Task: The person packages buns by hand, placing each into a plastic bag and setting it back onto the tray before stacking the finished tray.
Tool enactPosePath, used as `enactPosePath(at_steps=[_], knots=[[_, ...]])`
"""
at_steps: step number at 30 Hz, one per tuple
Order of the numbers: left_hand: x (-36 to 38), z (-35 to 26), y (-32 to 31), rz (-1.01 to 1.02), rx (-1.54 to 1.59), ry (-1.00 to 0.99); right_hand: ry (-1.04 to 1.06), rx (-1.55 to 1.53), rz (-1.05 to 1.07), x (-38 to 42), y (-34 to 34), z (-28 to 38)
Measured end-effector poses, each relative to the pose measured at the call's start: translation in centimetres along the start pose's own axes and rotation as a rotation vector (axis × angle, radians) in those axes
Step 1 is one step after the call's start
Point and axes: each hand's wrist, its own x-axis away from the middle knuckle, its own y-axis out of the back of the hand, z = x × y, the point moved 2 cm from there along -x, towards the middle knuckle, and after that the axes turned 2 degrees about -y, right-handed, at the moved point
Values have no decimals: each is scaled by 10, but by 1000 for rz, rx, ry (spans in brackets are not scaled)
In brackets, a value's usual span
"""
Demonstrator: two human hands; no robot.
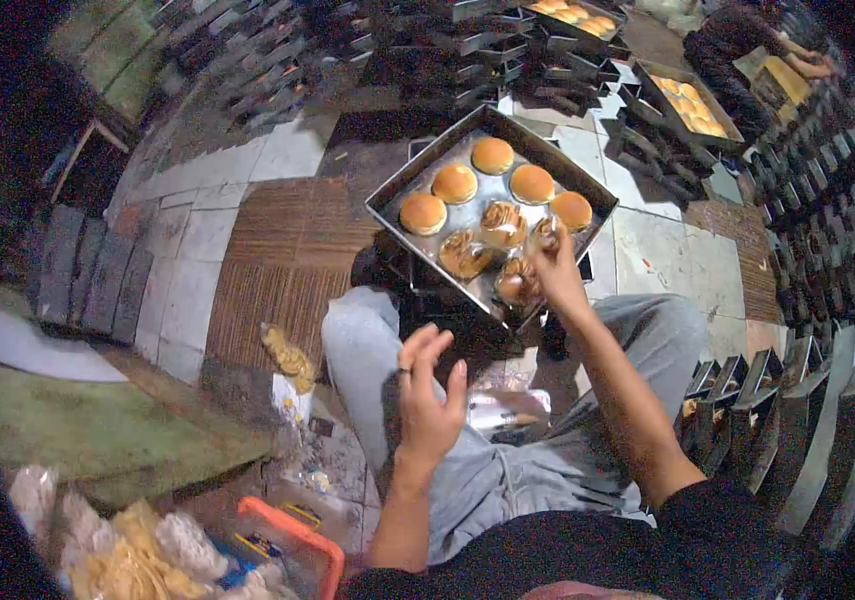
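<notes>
In front of my knees stands a square metal baking tray (410,178). Several golden buns (492,155) lie unwrapped in its far part. Nearer to me are several brown-topped buns in clear shiny wrapping, among them one wrapped bun (464,254) on the left and another (503,224) in the middle. My right hand (560,268) is over the tray's right side, its fingers closed on a wrapped bun (545,233). Above my left thigh my left hand (431,405) is raised, empty, with fingers apart and slightly curled.
More trays of buns (685,103) stand at the back right, near a person in dark clothes (727,50). Stacked dark metal tins (797,400) line the right side. On the left lie a bag of yellowish pieces (288,358) and an orange-rimmed basket (297,528).
</notes>
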Motion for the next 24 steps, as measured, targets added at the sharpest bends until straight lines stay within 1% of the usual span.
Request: enactPosePath(at_steps=[1, 2, 3, 4, 5, 6, 7, 8, 9, 10, 11, 12, 13, 15, 16, 17, 19, 20, 21, 22, 23, 24], knots=[[0, 7, -7, 44, 67, 33, 52, 262, -18, 30, 2, 16], [2, 20, -18, 93, 129, 69, -50, 223, 152, 57, -2, 20], [10, 36, -33, 200, 172, 161, -15, 378, 225, 88, -10, 3], [17, 48, -46, 288, 149, 156, -40, 498, 436, 116, -18, -23], [24, 57, -53, 293, 162, 150, -99, 549, 637, 153, -21, -17], [32, 66, -63, 562, 11, 115, -2, 680, 720, 191, -31, -72], [40, 72, -69, 828, -147, 77, 271, 622, 617, 216, -34, -76], [45, 73, -70, 838, -142, 75, 364, 821, 619, 230, -37, -91], [47, 71, -69, 849, -132, 123, 359, 822, 617, 223, -36, -72], [44, 69, -67, 857, -123, 171, 202, 792, 666, 209, -30, -31], [37, 64, -61, 863, -125, 170, 41, 754, 709, 203, -28, -10], [28, 61, -53, 933, -90, 291, 177, 768, 657, 204, -29, -16], [23, 61, -48, 996, -57, 416, 172, 760, 650, 206, -27, -22], [26, 72, -52, 989, -41, 399, 76, 396, 759, 207, -19, -19], [28, 73, -55, 982, -18, 386, 151, 405, 835, 195, -15, 4], [31, 69, -59, 988, -23, 380, 150, 401, 826, 183, -9, 3], [29, 53, -60, 521, 101, 22, 238, 226, 670, 158, 5, 1], [31, 59, -64, 602, 215, 138, 257, 263, 624, 139, 17, 14], [27, 56, -61, 603, 207, 134, 273, 300, 580, 123, 34, 36], [20, 53, -59, 663, 18, 141, 228, 287, 643, 118, 48, 63], [11, 50, -57, 718, -175, 146, 233, 280, 637, 123, 53, 74], [-2, 36, -50, 699, -275, 83, 198, 335, 677, 129, 55, 81]])
